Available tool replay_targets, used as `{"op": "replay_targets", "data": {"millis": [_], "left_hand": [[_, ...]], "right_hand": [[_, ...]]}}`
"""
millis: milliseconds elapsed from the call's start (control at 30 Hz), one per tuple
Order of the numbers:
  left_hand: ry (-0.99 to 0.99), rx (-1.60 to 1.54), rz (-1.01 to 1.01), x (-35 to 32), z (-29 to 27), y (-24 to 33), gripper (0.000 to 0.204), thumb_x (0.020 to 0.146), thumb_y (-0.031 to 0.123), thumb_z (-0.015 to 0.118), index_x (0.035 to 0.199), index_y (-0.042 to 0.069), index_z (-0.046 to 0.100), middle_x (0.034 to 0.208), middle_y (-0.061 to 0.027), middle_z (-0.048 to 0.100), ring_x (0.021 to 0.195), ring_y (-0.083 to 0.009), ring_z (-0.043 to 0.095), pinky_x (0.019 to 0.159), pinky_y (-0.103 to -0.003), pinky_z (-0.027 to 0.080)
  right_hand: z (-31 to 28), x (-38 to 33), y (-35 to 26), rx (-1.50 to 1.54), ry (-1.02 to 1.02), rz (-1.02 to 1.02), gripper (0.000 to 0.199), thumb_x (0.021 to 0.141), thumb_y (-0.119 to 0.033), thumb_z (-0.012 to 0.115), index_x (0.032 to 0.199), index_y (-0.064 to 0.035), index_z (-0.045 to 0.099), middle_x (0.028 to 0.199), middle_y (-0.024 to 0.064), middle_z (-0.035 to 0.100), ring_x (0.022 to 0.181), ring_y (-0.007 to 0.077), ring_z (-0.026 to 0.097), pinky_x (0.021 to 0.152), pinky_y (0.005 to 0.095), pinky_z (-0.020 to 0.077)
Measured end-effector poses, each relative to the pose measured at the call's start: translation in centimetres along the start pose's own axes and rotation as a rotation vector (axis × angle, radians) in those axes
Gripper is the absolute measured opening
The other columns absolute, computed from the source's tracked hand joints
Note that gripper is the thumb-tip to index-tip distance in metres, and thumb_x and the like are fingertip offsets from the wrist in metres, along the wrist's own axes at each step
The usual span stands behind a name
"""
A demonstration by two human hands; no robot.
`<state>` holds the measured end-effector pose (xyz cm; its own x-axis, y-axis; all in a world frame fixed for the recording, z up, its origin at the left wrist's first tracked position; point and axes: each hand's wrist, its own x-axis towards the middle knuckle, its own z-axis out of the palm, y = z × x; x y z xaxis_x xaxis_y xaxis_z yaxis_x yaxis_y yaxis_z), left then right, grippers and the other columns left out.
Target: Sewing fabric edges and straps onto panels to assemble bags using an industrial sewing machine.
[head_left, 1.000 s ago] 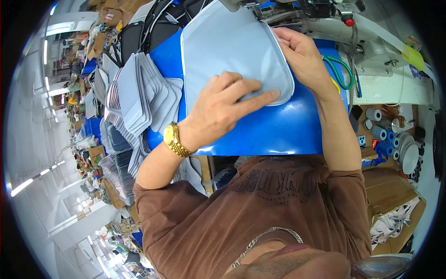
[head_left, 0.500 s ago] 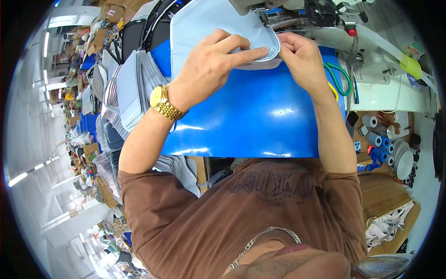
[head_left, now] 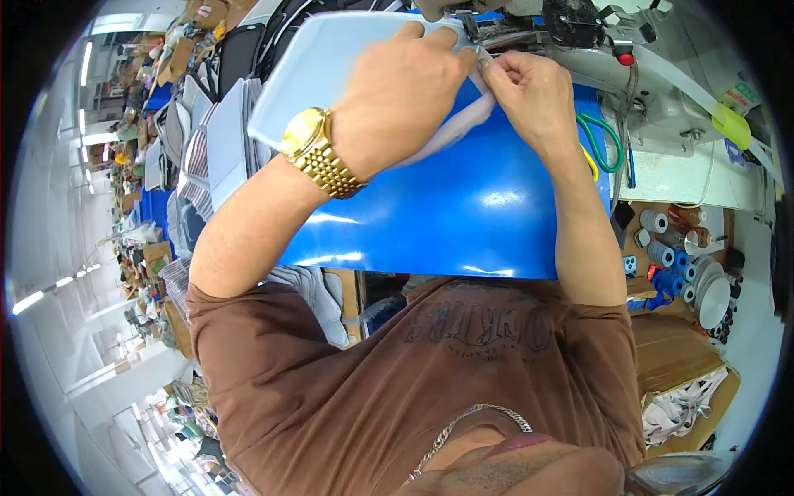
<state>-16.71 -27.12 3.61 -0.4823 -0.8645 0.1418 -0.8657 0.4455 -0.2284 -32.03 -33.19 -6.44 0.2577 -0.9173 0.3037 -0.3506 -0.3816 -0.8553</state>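
A light blue fabric panel (head_left: 318,70) with rounded corners and a pale edge lies under the head of a sewing machine (head_left: 504,33). My left hand (head_left: 405,99), with a gold watch (head_left: 310,145) on the wrist, lies over the panel with its fingers curled at the edge near the presser foot (head_left: 468,26); its fingertips are partly hidden. Close beside it, my right hand (head_left: 533,91) pinches the panel's edge between thumb and bent fingers. A whitish, loose strip of cloth (head_left: 459,128) hangs below the panel, between my hands.
The blue work surface (head_left: 447,215) stretches toward me. Stacks of grey-blue fabric pieces (head_left: 227,136) stand on the left. Green-handled scissors (head_left: 614,140) lie on the right. Farther right are thread spools (head_left: 662,252) and a cardboard box (head_left: 674,355) holding white straps.
The panel has turned, its left side swinging toward me. My left hand has moved forward and its fingers have curled; the right has shifted slightly left. The whitish cloth now hangs further out.
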Motion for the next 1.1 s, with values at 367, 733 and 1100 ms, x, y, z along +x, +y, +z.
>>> {"op": "replay_targets", "data": {"millis": [367, 733, 1100], "left_hand": [[0.062, -0.551, -0.204, -0.8, 1.1, 1.8, 0.043, 0.085, 0.026, 0.070, 0.121, 0.002, 0.063, 0.115, -0.0199, 0.062, 0.105, -0.0337, 0.062, 0.088, -0.039, 0.050], [0.568, -0.522, -0.209, -9.0, 7.9, 10.1, 0.057, 0.073, 0.019, 0.073, 0.128, 0.008, 0.062, 0.130, -0.0168, 0.058, 0.111, -0.0322, 0.056, 0.092, -0.047, 0.042], [0.199, -0.415, 0.093, -6.5, 0.7, 3.1, 0.055, 0.066, 0.001, 0.069, 0.120, 0.014, 0.070, 0.113, -0.0066, 0.066, 0.090, -0.0273, 0.057, 0.081, -0.036, 0.051]], "right_hand": [[-1.8, -2.0, 0.9, 0.203, -0.290, -0.043, 0.021, 0.092, -0.020, 0.060, 0.101, -0.0019, 0.067, 0.077, 0.0146, 0.068, 0.070, 0.0225, 0.067, 0.066, 0.0337, 0.0508], [-3.0, -10.5, -1.0, 0.560, -0.307, 0.132, 0.023, 0.088, -0.002, 0.051, 0.108, 0.0039, 0.061, 0.084, 0.0164, 0.064, 0.072, 0.0198, 0.061, 0.067, 0.0325, 0.0482], [-4.2, -9.3, -0.5, 0.549, -0.384, 0.280, 0.021, 0.088, -0.008, 0.050, 0.098, 0.0033, 0.065, 0.080, 0.0094, 0.066, 0.071, 0.0157, 0.062, 0.065, 0.0292, 0.0479]]}}
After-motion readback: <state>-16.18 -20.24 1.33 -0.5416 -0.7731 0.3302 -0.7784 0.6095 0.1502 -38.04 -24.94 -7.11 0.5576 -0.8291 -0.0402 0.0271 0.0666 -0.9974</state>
